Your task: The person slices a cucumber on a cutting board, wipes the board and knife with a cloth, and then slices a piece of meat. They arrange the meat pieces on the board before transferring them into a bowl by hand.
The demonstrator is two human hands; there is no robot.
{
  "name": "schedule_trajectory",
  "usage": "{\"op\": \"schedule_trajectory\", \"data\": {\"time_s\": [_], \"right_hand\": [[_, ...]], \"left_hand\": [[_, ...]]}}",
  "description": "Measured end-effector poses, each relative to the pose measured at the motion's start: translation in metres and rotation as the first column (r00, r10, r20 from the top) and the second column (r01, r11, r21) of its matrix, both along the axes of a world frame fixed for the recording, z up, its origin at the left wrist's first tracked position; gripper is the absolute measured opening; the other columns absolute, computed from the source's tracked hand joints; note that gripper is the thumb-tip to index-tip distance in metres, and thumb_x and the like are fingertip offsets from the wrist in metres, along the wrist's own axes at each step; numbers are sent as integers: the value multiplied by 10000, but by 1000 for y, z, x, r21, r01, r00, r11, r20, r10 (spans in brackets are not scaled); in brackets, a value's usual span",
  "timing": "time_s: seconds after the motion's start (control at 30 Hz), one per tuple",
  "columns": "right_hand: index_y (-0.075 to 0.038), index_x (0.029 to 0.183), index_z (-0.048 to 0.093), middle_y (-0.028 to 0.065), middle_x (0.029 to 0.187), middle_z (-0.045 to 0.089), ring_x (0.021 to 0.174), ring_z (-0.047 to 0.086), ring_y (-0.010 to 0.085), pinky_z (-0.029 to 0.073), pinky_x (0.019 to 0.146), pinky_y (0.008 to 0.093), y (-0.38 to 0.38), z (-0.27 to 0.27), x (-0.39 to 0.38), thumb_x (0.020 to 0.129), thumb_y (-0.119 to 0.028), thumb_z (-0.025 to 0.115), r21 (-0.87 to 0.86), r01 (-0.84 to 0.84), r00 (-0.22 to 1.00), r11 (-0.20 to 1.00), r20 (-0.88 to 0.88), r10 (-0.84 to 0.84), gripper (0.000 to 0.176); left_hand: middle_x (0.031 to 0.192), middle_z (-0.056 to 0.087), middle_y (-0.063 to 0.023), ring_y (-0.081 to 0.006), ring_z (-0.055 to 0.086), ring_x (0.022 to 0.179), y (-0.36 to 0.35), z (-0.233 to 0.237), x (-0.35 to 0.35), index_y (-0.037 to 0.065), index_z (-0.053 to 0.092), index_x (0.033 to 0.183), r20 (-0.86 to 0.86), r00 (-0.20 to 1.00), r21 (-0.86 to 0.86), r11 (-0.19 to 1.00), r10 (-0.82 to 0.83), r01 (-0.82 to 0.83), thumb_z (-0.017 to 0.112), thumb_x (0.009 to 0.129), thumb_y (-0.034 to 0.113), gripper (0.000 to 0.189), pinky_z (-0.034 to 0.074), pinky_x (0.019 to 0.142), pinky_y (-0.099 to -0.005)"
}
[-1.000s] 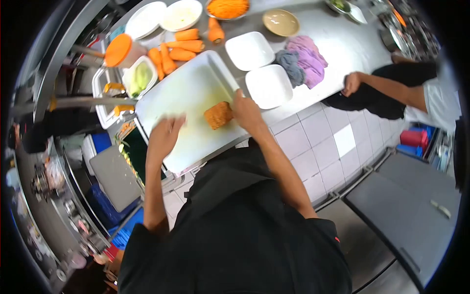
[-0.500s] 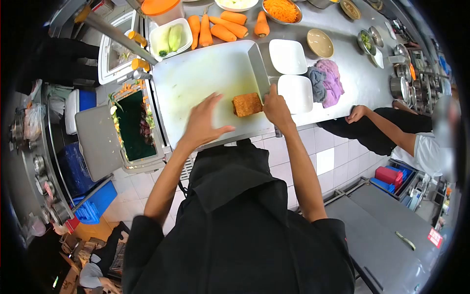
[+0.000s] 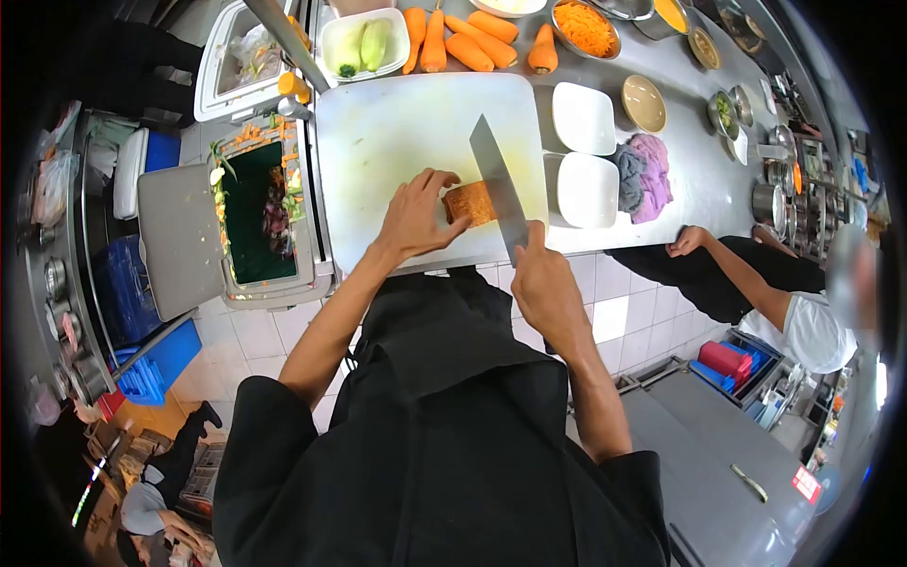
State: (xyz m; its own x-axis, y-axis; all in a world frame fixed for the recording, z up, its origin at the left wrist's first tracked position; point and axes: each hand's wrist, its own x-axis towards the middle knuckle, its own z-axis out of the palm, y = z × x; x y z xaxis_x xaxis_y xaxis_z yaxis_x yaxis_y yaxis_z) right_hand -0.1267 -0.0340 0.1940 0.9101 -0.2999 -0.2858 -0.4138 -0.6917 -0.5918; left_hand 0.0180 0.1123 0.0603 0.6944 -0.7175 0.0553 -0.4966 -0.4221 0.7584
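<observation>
A browned, crusty block of food [image 3: 469,202] lies near the front edge of the white cutting board [image 3: 416,123]. My left hand [image 3: 420,215] is at the block's left side, its thumb and fingers spread around that end and touching it. My right hand [image 3: 545,280] is closed on the handle of a wide cleaver [image 3: 499,180]. The blade stands at the block's right end, its tip pointing away from me. It hides part of that end, so I cannot tell if it touches.
Two white square dishes [image 3: 583,118] and a purple cloth [image 3: 651,180] lie right of the board. Carrots [image 3: 470,49] and a dish of pale green vegetables [image 3: 328,47] are behind it. An open scrap bin [image 3: 260,222] stands left. A co-worker's hand [image 3: 688,240] is at the right.
My right hand has drawn back, and the cleaver's broad side now shows over the board at the block's right end. My left hand has closed in on the block. The view has shifted slightly.
</observation>
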Motion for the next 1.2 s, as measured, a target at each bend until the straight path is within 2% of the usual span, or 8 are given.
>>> {"op": "schedule_trajectory", "data": {"time_s": [0.07, 0.17, 0.67, 0.8, 0.87, 1.03, 1.13, 1.2], "right_hand": [[70, 1065, 376, 320, 650, 584, 659, 603, 516, 487, 593, 563, 5, -4, 3, 843, 28, 539, -40, -63, 995, 997, -85, 59, 279], [73, 1053, 375, 313, 657, 593, 657, 608, 510, 492, 601, 565, 11, -1, 7, 801, 44, 544, -50, -96, 984, 994, -154, 88, 305], [120, 1032, 382, 316, 660, 597, 647, 626, 492, 507, 611, 557, 16, 35, 24, 783, 52, 540, -99, -278, 906, 956, -357, 226, 302], [127, 1032, 390, 333, 685, 604, 679, 634, 504, 512, 625, 561, 5, -28, 39, 790, 49, 530, -244, -343, 934, 907, -187, 303, 290], [150, 1116, 356, 337, 683, 591, 694, 609, 523, 481, 635, 573, 4, -41, 49, 785, 15, 603, -126, -240, 966, 962, -129, 224, 435], [197, 1202, 336, 356, 728, 613, 736, 634, 525, 510, 670, 563, 8, 13, 12, 822, 14, 528, -112, -262, 898, 959, -393, 199, 463], [204, 1222, 333, 356, 720, 610, 722, 633, 519, 504, 661, 563, 4, -24, 10, 816, 8, 536, -28, -171, 933, 985, -326, 152, 495], [199, 1229, 336, 361, 712, 607, 696, 627, 519, 504, 650, 560, 5, -55, 24, 802, 5, 544, -146, -202, 975, 968, -124, 185, 513]], "left_hand": [[1081, 615, -99, -288, 615, 984, -1, 2, 10, 77, 570, 1170, 7, 998, 10, 998, -64, 64, 780, 713, 337, 566, 454, 867, -409], [1033, 604, -121, -306, 607, 969, -6, 10, 18, 67, 574, 1152, 30, 985, 139, 977, -170, 164, 742, 732, 332, 524, 467, 861, -402], [985, 575, -153, -351, 623, 905, -11, 3, 16, 61, 552, 1122, -55, 988, 89, 984, -147, 152, 712, 726, 261, 471, 511, 782, -458], [1001, 572, -145, -361, 626, 877, -9, 8, 14, 59, 529, 1131, -89, 987, 80, 987, -133, 141, 743, 730, 265, 500, 527, 742, -459], [1007, 571, -144, -366, 626, 869, -13, 11, 14, 59, 522, 1136, -106, 988, 87, 988, -116, 126, 755, 731, 267, 512, 531, 733, -459], [1014, 575, -144, -381, 625, 856, -10, 7, 10, 61, 514, 1120, -145, 987, 119, 989, -72, 89, 771, 732, 261, 507, 533, 722, -455], [1013, 578, -143, -377, 628, 860, -12, 6, 7, 67, 514, 1113, -171, 985, 55, 997, -36, 46, 763, 729, 246, 491, 532, 733, -459], [1015, 580, -143, -372, 630, 870, -9, 4, 3, 68, 514, 1114, -177, 984, 58, 997, -33, 44, 755, 729, 233, 482, 531, 741, -458]]}}
